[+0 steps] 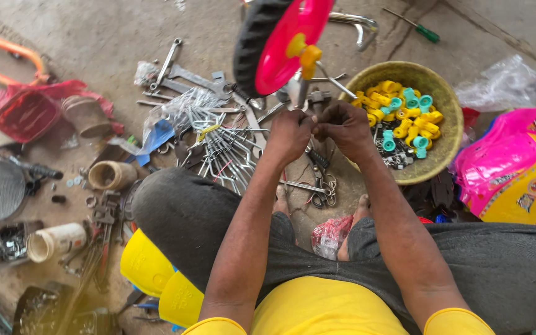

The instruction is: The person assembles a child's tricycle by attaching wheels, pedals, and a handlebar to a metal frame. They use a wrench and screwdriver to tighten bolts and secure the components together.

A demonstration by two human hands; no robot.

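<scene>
Whatever you are pinching is hidden behind your knuckles. Your left hand (288, 133) and right hand (344, 126) meet, fingers curled together, at the metal axle (301, 93) below the glossy pink plastic wheel (283, 43) with its ribbed black tyre, just beside the woven basket (446, 105) of yellow and teal caps.

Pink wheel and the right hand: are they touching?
Apart. The head view shows the right hand working below the pink wheel, with the yellow hub cap between them.
</scene>
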